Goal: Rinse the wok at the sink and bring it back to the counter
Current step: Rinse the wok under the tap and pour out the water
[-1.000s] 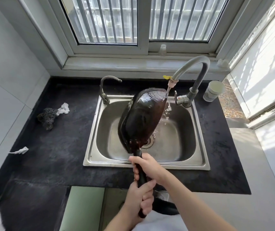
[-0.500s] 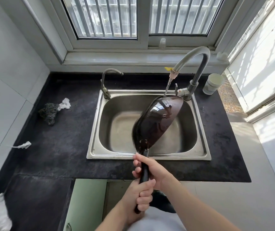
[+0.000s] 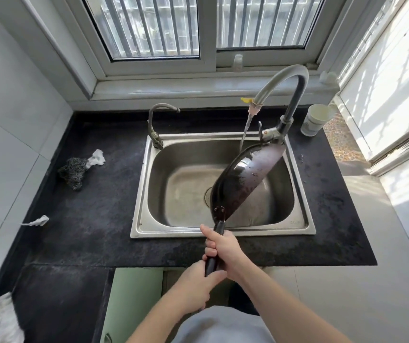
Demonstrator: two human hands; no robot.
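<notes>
Black wok (image 3: 245, 179), gripped at its handle (image 3: 214, 253) by both closed hands, is best kept tilted under the stream (image 3: 245, 129).

steel scrubber (image 3: 72, 171) and crumpled tissue (image 3: 96, 157) left of the basin, white cup (image 3: 315, 119) at far right

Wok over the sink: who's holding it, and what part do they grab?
Both hands hold the wok by its long black handle: the right hand nearer the pan, the left hand at the handle's end.
</notes>
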